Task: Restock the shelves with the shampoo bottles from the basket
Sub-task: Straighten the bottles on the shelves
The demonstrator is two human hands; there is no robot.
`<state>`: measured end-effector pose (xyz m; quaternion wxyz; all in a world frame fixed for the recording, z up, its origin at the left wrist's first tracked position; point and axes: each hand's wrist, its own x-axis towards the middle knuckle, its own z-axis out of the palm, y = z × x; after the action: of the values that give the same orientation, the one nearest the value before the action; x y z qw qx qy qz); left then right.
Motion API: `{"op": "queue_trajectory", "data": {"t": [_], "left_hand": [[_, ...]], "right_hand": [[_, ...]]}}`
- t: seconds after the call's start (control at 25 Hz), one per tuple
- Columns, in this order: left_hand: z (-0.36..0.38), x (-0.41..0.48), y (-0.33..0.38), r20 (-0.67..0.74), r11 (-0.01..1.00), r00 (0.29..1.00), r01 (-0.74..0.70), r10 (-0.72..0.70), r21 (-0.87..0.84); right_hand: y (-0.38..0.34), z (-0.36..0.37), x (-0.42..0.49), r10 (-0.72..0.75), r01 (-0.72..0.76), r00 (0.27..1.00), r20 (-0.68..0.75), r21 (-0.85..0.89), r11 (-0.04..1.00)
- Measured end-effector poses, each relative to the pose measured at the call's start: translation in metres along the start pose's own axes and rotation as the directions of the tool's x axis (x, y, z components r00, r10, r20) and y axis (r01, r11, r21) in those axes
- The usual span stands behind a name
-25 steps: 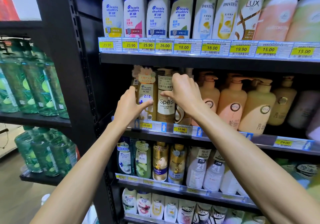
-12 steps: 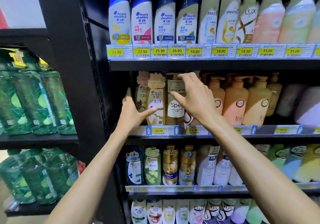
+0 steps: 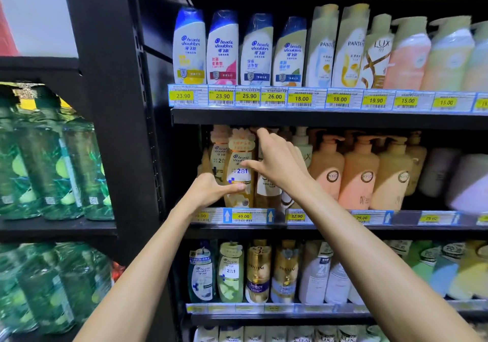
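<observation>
Black shelf (image 3: 317,227) before us — our left hand (image 3: 208,191) pinches the 2-in-1 bottle (image 3: 239,180); our right hand (image 3: 277,162), fingers spread, touches the neighbouring bottle (image 3: 266,191).

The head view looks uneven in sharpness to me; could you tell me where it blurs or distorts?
Head view: sharp centrally, price tags legible; right-edge bottles smear; green bottles at left are soft; wide-angle bends the shelf edge.

Brown bottle (image 3: 265,191) mostly hidden behind right hand (image 3: 277,164), far-right bottles (image 3: 470,180) blurred
</observation>
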<state>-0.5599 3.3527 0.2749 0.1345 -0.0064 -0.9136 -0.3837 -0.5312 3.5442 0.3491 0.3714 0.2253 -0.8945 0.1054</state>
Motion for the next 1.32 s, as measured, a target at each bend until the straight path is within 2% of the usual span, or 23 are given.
{"op": "queue_trajectory", "data": {"t": [0.28, 0.72, 1.32], "left_hand": [[0.007, 0.005, -0.006, 0.033, 0.994, 0.994, -0.108, 0.108, -0.014], [0.014, 0.011, -0.010, 0.114, 0.983, 0.976, -0.183, 0.184, -0.021], [0.015, 0.016, -0.015, 0.153, 0.984, 0.972, -0.179, 0.177, 0.003]], "right_hand": [[0.007, 0.009, 0.005, -0.006, 0.007, 0.999, -0.035, 0.015, 1.000], [0.011, 0.016, 0.008, -0.014, 0.018, 0.997, -0.081, 0.044, 0.999], [0.010, 0.017, 0.006, -0.015, 0.021, 0.996, -0.083, 0.062, 0.998]]}}
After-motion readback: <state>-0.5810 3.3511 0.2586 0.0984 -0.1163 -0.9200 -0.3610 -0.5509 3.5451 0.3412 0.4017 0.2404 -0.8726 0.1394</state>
